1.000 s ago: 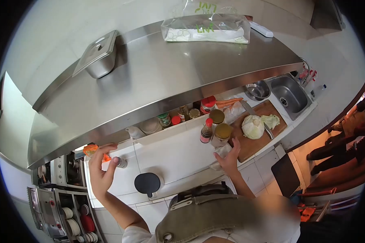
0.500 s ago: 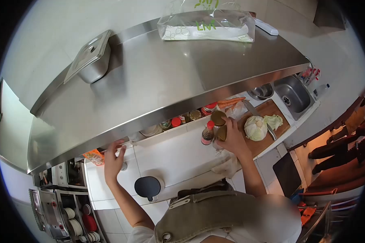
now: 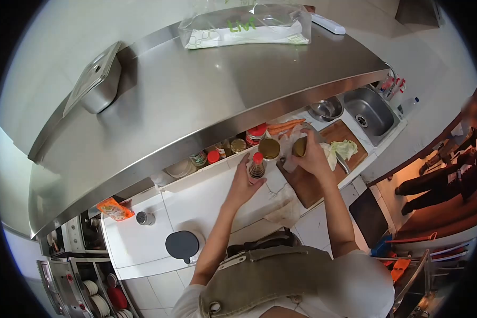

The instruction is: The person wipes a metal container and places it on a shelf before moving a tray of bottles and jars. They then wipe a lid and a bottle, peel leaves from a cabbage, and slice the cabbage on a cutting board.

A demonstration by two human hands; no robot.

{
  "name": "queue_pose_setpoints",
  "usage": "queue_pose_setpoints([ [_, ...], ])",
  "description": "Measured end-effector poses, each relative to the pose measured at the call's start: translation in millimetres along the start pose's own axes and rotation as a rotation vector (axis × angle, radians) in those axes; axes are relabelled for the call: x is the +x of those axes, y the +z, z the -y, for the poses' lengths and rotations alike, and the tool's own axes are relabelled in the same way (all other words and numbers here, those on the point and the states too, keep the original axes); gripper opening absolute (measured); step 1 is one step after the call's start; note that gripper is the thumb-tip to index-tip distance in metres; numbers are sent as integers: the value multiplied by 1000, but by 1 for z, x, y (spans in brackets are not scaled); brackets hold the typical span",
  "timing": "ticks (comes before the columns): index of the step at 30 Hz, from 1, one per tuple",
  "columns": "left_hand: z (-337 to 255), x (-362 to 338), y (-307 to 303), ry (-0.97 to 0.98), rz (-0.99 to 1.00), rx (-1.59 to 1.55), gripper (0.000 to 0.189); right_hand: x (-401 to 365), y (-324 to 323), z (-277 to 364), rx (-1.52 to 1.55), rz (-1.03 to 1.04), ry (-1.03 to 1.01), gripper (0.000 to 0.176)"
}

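L hand (image 3: pixel 243 184) is closed low around red-cap bottle (image 3: pixel 256 165), upright on table (image 3: pixel 196 201), just beside spare jar (image 3: pixel 269 149). R hand (image 3: pixel 311 158) is clasped on gold-lid jar (image 3: pixel 299 147), held over cutting board (image 3: pixel 305 188) edge, cabbage (image 3: pixel 345 149) close behind. Steel shelf (image 3: pixel 196 106) rim hangs right above both. White table surface is seen betw. L hand and shaker (image 3: pixel 144 218). Bottle/jar labels can't be read; green print on bag (image 3: pixel 244 29) illegible.
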State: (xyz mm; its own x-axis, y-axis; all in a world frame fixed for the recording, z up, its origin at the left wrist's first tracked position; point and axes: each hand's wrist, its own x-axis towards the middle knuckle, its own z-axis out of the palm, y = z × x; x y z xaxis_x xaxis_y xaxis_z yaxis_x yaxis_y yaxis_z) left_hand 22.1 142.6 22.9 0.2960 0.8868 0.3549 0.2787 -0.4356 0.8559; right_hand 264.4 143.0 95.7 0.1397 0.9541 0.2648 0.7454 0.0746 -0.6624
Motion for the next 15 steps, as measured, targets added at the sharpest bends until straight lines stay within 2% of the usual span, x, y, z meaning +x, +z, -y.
queue_pose_setpoints([
  [2,11,-1,17,12,-39,-46,64,3,5,-1,-18,5,-57,73],
  [4,16,-7,27,-89,-34,140,60,6,1,-3,2,32,-36,73],
  [6,14,-13,32,-58,-47,98,56,10,5,-13,-42,16,-47,76],
  [8,-9,-19,34,-135,130,-112,52,15,5,-21,-106,-2,-62,73],
  [10,-18,-25,42,-135,180,-135,51,17,4,-22,-167,-21,-84,71],
  [12,-20,-31,51,-150,313,-180,53,17,3,-20,-301,-22,-160,72],
  [14,-16,-34,59,-131,338,-184,54,13,5,-13,-360,-33,-158,73],
  [15,-15,-35,62,-61,317,-192,56,12,7,-7,-422,-49,-146,73],
])
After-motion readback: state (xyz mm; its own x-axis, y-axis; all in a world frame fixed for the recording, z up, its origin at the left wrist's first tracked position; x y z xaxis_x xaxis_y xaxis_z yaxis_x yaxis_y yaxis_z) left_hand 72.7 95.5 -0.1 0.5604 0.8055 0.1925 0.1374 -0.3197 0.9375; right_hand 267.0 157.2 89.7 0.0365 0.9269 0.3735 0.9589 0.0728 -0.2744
